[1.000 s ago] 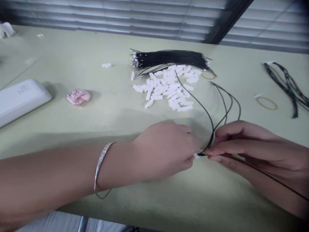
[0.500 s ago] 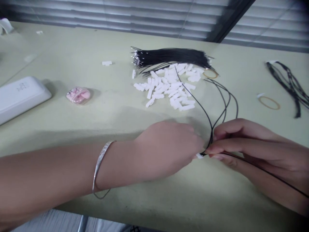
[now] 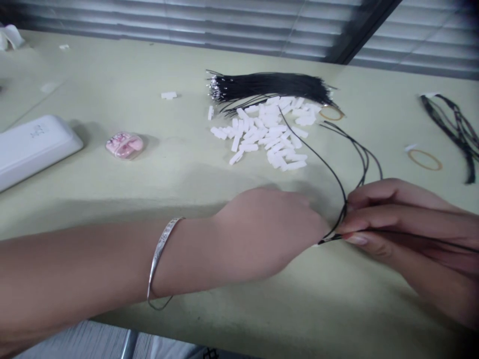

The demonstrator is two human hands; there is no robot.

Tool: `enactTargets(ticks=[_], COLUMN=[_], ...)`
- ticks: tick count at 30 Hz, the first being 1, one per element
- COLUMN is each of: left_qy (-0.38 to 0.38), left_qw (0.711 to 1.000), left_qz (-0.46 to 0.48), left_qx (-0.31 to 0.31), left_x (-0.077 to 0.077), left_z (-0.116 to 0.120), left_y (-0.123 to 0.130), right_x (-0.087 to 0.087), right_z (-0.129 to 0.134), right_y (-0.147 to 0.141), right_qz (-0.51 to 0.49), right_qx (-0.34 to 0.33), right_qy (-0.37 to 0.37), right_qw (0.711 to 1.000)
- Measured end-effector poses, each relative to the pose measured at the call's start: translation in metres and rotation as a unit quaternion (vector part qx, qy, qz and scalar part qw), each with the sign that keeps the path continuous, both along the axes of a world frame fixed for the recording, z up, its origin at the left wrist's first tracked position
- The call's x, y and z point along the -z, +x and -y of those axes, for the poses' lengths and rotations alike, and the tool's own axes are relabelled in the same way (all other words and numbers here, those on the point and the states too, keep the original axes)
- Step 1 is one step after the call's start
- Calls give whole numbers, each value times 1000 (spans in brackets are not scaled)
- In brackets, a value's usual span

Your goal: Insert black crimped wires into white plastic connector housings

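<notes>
- The thin black wires [image 3: 325,162] are up in the air over the surface [image 3: 112,199], in front of the person. They bend in long curves, and their ends point up toward a pile of white bits.
- The right hand [image 3: 407,222] is closed in a pinch on the wires, with the thumb and fingers pressed around them. One long wire runs out from it past the right side of the picture.
- The left hand [image 3: 273,234] is curled and sits right next to the right hand, where the wires end. A tiny white tip [image 3: 316,245] just shows at its fingers. The fingers are turned away, so you cannot tell if this hand is gripping the wires.
- A silver bangle [image 3: 160,262] hangs loosely on the left wrist.
- Behind the hands is the pile of small white plastic bits [image 3: 262,132], lying every which way.
- A thick bunch of black wires [image 3: 269,87] lies along the back of that pile, touching it. Their shiny ends point left.
- A rubber band [image 3: 331,113] lies at the right end of the pile.
- Far to the right are a loose bunch of black wires [image 3: 447,134] and another rubber band [image 3: 424,159].
- One white bit [image 3: 168,95] lies alone, left of the pile.
- Further left are a small pink case [image 3: 124,145] and a long white case [image 3: 37,149].
- Window blinds [image 3: 187,20] run along the back.
</notes>
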State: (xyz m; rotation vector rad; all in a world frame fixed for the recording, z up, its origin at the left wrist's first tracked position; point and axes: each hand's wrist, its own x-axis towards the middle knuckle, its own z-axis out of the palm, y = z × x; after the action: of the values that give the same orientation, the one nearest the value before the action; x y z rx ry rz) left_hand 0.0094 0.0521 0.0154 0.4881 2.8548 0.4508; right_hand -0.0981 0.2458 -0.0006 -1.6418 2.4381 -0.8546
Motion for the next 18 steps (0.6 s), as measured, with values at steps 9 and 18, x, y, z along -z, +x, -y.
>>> enactTargets(ticks=[9, 18], left_qy=[24, 7], left_qw=[999, 999], left_qz=[26, 35], left_qx=[-15, -15], left_x=[-4, -5], left_z=[1, 1], left_y=[1, 0], right_x=[-2, -1], right_z=[7, 5], right_y=[7, 5], right_qz=[-15, 6], right_qx=[-66, -76], right_qy=[-3, -3], right_qw=[998, 997])
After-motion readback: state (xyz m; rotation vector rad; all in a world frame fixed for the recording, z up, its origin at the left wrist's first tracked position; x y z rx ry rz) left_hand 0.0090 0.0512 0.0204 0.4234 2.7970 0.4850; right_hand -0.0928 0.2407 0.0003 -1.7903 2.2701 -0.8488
